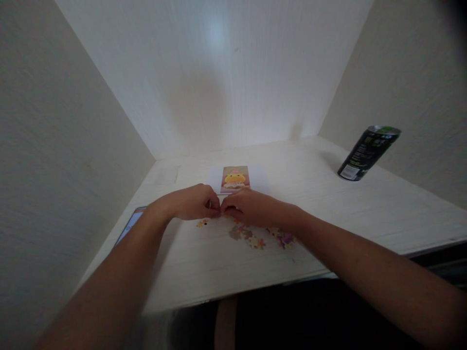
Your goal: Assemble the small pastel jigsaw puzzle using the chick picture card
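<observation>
A pale tabletop [328,204] is seen, closed in by walls on three sides. A dark can [368,153] stands near its right edge, and a reference picture [235,179] lies toward the back edge. A phone [129,226] lies at the left edge. Both hands, left [189,203] and right [251,208], are brought together fingertip to fingertip mid-tabletop, seemingly pinched on a small piece that cannot be made out. Loose puzzle pieces [255,238] are scattered beneath; assembly is judged barely begun.

Around the picture card [235,179] lying flat at mid-table [328,214], walls close in on the left, back and right. A dark can [368,153] stands well to its right; loose puzzle pieces [255,238] lie scattered in front of it. A phone [129,226] lies to its front left by the wall; bare tabletop runs between card and can.
</observation>
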